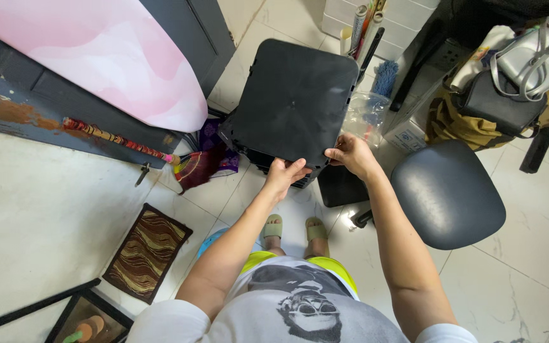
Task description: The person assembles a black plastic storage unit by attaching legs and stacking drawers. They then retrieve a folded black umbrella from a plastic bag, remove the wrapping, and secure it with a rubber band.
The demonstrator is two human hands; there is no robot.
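Hands hold a black square panel (pixel 293 101) above the tiled floor (pixel 516 286), in the middle of the scene. The left hand (pixel 285 174) grasps its near edge with fingers curled under it, and the right hand (pixel 351 154) clasps the near right corner. A dark round stool (pixel 449 194) stands just to the right. To the left, a pink ironing board (pixel 109 57) leans, and a small striped mat (pixel 147 251) lies nearer.
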